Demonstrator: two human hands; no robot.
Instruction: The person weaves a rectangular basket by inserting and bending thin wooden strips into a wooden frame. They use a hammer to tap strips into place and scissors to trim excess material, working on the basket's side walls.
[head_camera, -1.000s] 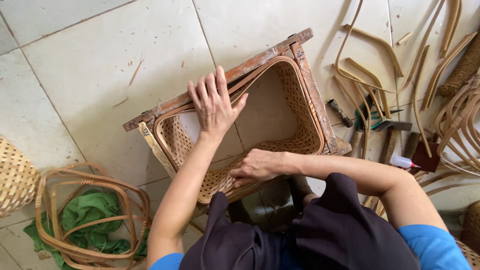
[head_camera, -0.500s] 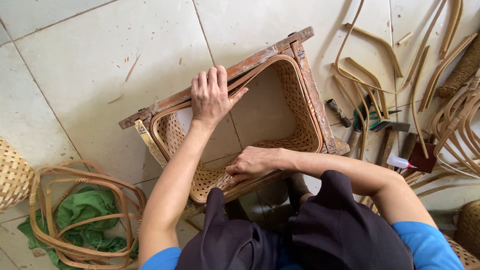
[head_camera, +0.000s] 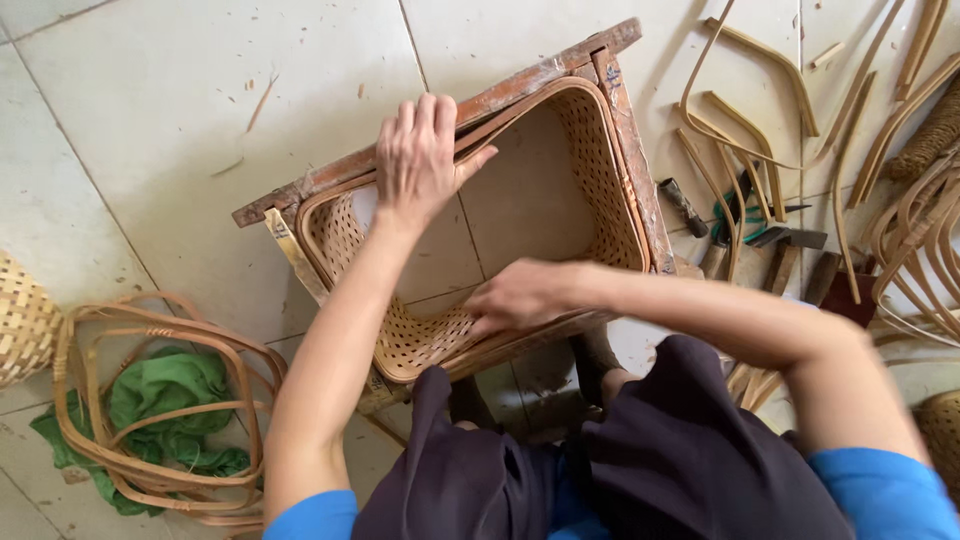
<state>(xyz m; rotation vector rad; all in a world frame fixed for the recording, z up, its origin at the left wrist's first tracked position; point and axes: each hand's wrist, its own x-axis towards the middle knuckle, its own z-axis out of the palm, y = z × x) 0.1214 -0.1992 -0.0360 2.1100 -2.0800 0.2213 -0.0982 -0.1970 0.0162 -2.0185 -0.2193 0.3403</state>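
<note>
A woven cane basket (head_camera: 600, 170) with no bottom sits inside a worn wooden frame (head_camera: 545, 70) on the tiled floor. My left hand (head_camera: 420, 160) lies flat on the far rim of the basket, fingers spread over the frame's top bar. My right hand (head_camera: 520, 295) presses on the near woven wall, fingers curled against the inside of the near rim. Both forearms reach out from my lap, where dark cloth (head_camera: 620, 460) covers my knees.
Bent cane hoops (head_camera: 150, 400) lie over a green cloth (head_camera: 165, 395) at lower left, beside a woven basket (head_camera: 20, 320). Loose cane strips (head_camera: 760, 60) and several hand tools (head_camera: 760, 240) are scattered to the right. Pale floor tiles (head_camera: 150, 100) lie beyond.
The view has shifted slightly. My left hand slid a little left along the far rim. My right hand stays on the near wall of the basket.
</note>
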